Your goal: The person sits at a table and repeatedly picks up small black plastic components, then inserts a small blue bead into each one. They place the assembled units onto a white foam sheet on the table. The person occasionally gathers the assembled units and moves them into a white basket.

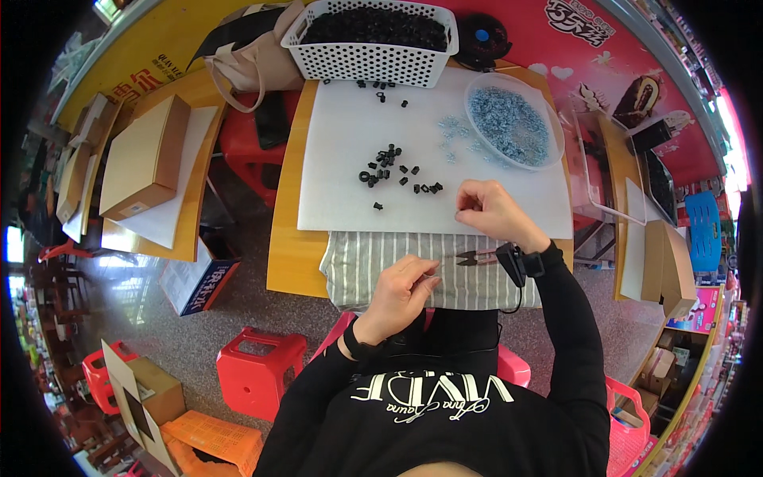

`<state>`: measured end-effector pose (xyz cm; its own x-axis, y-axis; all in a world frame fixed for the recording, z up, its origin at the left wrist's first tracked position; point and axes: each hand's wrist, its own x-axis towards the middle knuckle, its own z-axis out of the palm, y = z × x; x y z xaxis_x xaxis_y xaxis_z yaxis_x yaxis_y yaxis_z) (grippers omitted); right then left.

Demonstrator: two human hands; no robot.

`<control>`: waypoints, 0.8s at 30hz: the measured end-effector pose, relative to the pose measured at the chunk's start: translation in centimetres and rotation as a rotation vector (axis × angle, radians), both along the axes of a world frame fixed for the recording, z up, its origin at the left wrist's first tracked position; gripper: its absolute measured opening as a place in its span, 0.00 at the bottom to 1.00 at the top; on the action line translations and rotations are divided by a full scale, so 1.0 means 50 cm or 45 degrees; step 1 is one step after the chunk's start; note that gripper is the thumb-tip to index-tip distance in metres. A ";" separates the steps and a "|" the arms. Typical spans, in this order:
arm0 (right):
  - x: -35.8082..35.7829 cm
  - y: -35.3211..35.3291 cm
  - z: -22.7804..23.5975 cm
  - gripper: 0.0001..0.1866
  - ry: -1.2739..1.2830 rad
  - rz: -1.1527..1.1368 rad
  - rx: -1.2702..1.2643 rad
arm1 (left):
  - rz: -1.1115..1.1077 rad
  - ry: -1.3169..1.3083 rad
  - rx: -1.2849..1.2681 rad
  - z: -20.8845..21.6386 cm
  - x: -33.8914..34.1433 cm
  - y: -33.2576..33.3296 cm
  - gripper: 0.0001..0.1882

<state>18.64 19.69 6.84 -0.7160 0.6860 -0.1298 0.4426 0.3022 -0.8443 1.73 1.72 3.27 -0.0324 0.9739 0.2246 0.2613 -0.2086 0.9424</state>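
Observation:
My left hand (397, 294) is over the striped cloth (358, 258), thumb and fingertips pressed together. Whatever is in that pinch, if anything, is too small to make out. Above the near right part of the white board (334, 191), my right hand (494, 213) has its fingers curled in, and their tips are hidden. Dark-tipped snips (475, 258) lie on the cloth between my hands. Left of my right hand, small black ring-shaped parts (387, 157) are scattered in a loose heap. Beyond it, a clear round bowl (559, 147) holds many small pale blue pieces (509, 123).
A white perforated basket (369, 62) full of black parts stands at the board's far edge, beside a dark round object with a blue centre (482, 36). Loose blue pieces (453, 127) lie left of the bowl. A cardboard box (147, 159) and red stools (258, 370) are to the left.

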 end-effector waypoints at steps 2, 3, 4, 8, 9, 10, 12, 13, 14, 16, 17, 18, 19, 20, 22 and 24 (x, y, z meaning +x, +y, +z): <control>0.004 -0.012 0.008 0.04 0.003 -0.008 0.021 | 0.006 -0.035 -0.023 0.007 -0.001 0.000 0.10; 0.009 -0.019 0.012 0.04 0.002 -0.019 0.033 | 0.011 -0.040 -0.024 0.010 -0.002 0.001 0.10; 0.018 -0.024 0.017 0.04 -0.014 -0.085 0.051 | 0.016 -0.046 -0.024 0.013 -0.003 0.001 0.10; 0.058 -0.040 0.024 0.03 -0.050 -0.186 0.040 | 0.212 0.061 0.057 0.024 -0.035 0.013 0.10; 0.061 -0.054 0.027 0.03 -0.050 -0.176 0.013 | 0.281 0.138 0.063 0.028 -0.052 0.023 0.10; 0.057 -0.070 0.038 0.03 -0.089 -0.196 -0.182 | 0.351 0.214 0.069 0.035 -0.072 0.034 0.10; 0.056 -0.092 0.034 0.03 -0.048 -0.095 -0.084 | 0.428 0.334 0.071 0.048 -0.102 0.060 0.10; 0.054 -0.099 0.031 0.04 -0.026 -0.043 -0.033 | 0.445 0.389 0.061 0.060 -0.117 0.070 0.11; 0.050 -0.105 0.023 0.04 -0.014 -0.026 -0.033 | 0.468 0.446 0.052 0.068 -0.129 0.082 0.11; 0.040 -0.118 0.018 0.04 0.023 0.002 0.000 | 0.526 0.635 0.116 0.068 -0.148 0.109 0.11; 0.037 -0.122 0.016 0.04 0.042 0.014 0.021 | 0.552 0.729 0.153 0.070 -0.157 0.123 0.12; 0.035 -0.125 0.017 0.04 0.049 0.010 0.001 | 0.577 0.856 0.131 0.081 -0.159 0.135 0.13; 0.032 -0.126 0.015 0.04 0.066 0.012 0.012 | 0.550 0.894 0.048 0.082 -0.166 0.146 0.13; 0.033 -0.128 0.014 0.04 0.075 0.009 0.024 | 0.516 0.924 -0.033 0.074 -0.170 0.157 0.13; 0.034 -0.134 0.013 0.04 0.075 -0.003 0.054 | 0.464 1.013 -0.154 0.062 -0.175 0.171 0.14; 0.036 -0.141 0.011 0.04 0.050 -0.014 0.090 | 0.433 1.124 -0.237 0.051 -0.176 0.177 0.14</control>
